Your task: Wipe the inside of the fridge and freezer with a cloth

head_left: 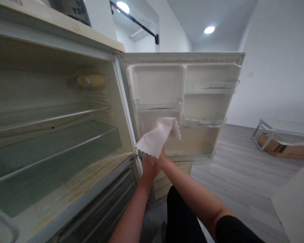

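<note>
A pale pinkish-white cloth [157,136] with a zigzag edge is draped over both hands, in front of the lower part of the open fridge door [155,84]. My right hand [162,159] is closed on the cloth from below. Beside it on the left, my left hand [150,167] is close to the cloth's lower edge, its fingers mostly hidden. Both wrists come together near the door's hinge side. Clear door bins [204,122] line the inside of the door. At the left, the fridge compartment has glass shelves [55,148] and brownish stains on its floor.
A second compartment [98,209] with ribbed shelves or drawers lies below the fridge. On the grey floor [233,175] at the right stands a low white-framed table [286,125] with a cardboard box [288,148] under it. My knee is below my arms.
</note>
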Available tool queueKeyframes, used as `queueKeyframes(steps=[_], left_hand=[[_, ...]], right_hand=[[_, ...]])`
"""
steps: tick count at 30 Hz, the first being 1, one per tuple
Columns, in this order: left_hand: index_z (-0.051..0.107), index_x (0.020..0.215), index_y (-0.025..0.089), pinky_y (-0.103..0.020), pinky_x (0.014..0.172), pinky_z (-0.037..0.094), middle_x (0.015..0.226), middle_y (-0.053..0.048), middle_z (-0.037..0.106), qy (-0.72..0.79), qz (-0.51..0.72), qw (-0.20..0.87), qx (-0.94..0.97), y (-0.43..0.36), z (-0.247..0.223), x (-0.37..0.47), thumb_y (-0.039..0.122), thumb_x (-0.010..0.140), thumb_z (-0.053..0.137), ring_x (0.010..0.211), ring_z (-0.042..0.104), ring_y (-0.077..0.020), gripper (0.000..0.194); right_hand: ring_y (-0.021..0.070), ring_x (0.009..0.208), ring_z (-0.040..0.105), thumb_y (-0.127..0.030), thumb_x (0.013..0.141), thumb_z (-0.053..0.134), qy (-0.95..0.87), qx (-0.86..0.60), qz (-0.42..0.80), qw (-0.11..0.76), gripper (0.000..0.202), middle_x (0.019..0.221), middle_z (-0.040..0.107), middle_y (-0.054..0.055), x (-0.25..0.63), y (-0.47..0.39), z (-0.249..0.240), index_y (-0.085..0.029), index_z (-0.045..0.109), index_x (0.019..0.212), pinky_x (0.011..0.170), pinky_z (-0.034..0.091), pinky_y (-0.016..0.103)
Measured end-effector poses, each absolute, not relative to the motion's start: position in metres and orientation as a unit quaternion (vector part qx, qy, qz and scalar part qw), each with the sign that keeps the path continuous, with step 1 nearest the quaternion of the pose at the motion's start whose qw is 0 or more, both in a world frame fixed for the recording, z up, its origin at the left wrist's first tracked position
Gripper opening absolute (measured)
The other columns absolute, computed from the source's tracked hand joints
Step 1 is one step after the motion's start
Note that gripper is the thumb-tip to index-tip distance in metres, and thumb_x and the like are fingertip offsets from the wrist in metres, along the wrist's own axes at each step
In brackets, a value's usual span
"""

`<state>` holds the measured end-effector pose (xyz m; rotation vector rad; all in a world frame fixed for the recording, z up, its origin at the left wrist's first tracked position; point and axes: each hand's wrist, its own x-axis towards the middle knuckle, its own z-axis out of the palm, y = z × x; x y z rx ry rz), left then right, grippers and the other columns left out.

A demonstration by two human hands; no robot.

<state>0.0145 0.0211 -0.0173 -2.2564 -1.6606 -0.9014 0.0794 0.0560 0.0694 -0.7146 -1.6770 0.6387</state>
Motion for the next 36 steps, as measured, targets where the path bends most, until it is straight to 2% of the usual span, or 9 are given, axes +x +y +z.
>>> queueKeyframes(steps=[3, 6, 9, 14, 19, 26, 29, 32, 36], left_hand=[[0.075, 0.091, 0.017, -0.044, 0.091, 0.05, 0.089, -0.014, 0.076, -0.56, -0.26, 0.092, -0.781, 0.019, -0.013, 0.015, 0.036, 0.086, 0.067, 0.094, 0.071, -0.0323, 0.021], [0.071, 0.082, 0.018, -0.041, 0.082, 0.048, 0.078, -0.01, 0.073, -0.554, -0.235, 0.1, -0.792, 0.014, -0.006, 0.015, 0.052, 0.089, 0.067, 0.082, 0.07, -0.0293, 0.034], [0.068, 0.08, 0.02, -0.04, 0.082, 0.045, 0.078, -0.009, 0.072, -0.551, -0.224, 0.116, -0.795, 0.01, -0.002, 0.014, 0.06, 0.092, 0.061, 0.081, 0.069, -0.0276, 0.042], [0.065, 0.076, 0.021, -0.041, 0.081, 0.046, 0.078, -0.008, 0.072, -0.543, -0.241, 0.13, -0.794, 0.009, -0.003, 0.013, 0.062, 0.092, 0.061, 0.081, 0.069, -0.0282, 0.044], [0.065, 0.075, 0.022, -0.043, 0.079, 0.048, 0.078, -0.008, 0.073, -0.534, -0.256, 0.132, -0.795, 0.009, -0.004, 0.014, 0.062, 0.091, 0.063, 0.08, 0.07, -0.0298, 0.043], [0.065, 0.075, 0.021, -0.043, 0.079, 0.049, 0.078, -0.008, 0.074, -0.529, -0.252, 0.142, -0.798, 0.011, -0.005, 0.01, 0.063, 0.09, 0.064, 0.081, 0.071, -0.0301, 0.044], [0.065, 0.075, 0.021, -0.042, 0.078, 0.048, 0.078, -0.008, 0.074, -0.526, -0.253, 0.147, -0.798, 0.01, -0.004, 0.007, 0.062, 0.09, 0.064, 0.08, 0.07, -0.0297, 0.043], [0.064, 0.074, 0.021, -0.041, 0.077, 0.047, 0.077, -0.007, 0.073, -0.52, -0.254, 0.149, -0.802, 0.007, -0.004, 0.004, 0.064, 0.089, 0.065, 0.079, 0.07, -0.0288, 0.045], [0.063, 0.073, 0.022, -0.04, 0.077, 0.046, 0.074, -0.005, 0.072, -0.505, -0.258, 0.147, -0.81, 0.006, -0.005, -0.001, 0.068, 0.085, 0.066, 0.077, 0.069, -0.0278, 0.048]], right_hand=[[0.0326, 0.137, 0.05, -0.044, 0.098, 0.06, -0.757, -0.343, 0.159, 0.533, 0.062, 0.144, 0.056, 0.019, 0.064, 0.077, 0.092, -0.011, 0.048, 0.149, 0.119, 0.038, 0.054], [0.0348, 0.149, 0.035, -0.05, 0.098, 0.058, -0.818, -0.371, -0.082, 0.433, 0.07, 0.156, 0.047, 0.02, 0.065, 0.096, 0.11, -0.009, 0.044, 0.153, 0.128, 0.015, 0.054], [0.0365, 0.146, 0.039, -0.063, 0.096, 0.055, -0.829, -0.37, -0.201, 0.367, 0.073, 0.154, 0.051, 0.018, 0.083, 0.11, 0.119, -0.014, 0.051, 0.151, 0.127, 0.009, 0.06], [0.0384, 0.133, 0.051, -0.043, 0.099, 0.056, -0.837, -0.429, -0.208, 0.267, 0.044, 0.128, 0.069, 0.021, 0.136, 0.124, 0.113, -0.009, 0.074, 0.12, 0.123, 0.015, 0.064], [0.0365, 0.129, 0.057, -0.05, 0.099, 0.054, -0.774, -0.518, -0.177, 0.319, 0.052, 0.134, 0.066, 0.02, 0.159, 0.123, 0.089, -0.015, 0.067, 0.135, 0.115, 0.039, 0.053], [0.0333, 0.153, 0.03, -0.04, 0.1, 0.053, -0.901, -0.293, -0.269, 0.171, 0.045, 0.152, 0.055, 0.011, 0.136, 0.129, 0.073, -0.019, 0.064, 0.138, 0.129, 0.012, 0.057], [0.0309, 0.152, 0.033, -0.03, 0.101, 0.05, -0.915, -0.25, -0.303, 0.094, 0.037, 0.146, 0.059, 0.016, 0.147, 0.127, 0.08, -0.012, 0.07, 0.126, 0.125, 0.027, 0.05], [0.0304, 0.129, 0.061, -0.031, 0.099, 0.055, -0.91, -0.308, -0.277, 0.017, 0.032, 0.135, 0.065, 0.02, 0.191, 0.115, 0.088, -0.012, 0.074, 0.116, 0.104, 0.05, 0.043], [0.0276, 0.114, 0.067, -0.031, 0.096, 0.063, -0.897, -0.346, -0.274, -0.036, 0.034, 0.149, 0.056, 0.016, 0.278, 0.089, 0.09, -0.018, 0.069, 0.126, 0.09, 0.056, 0.039]])
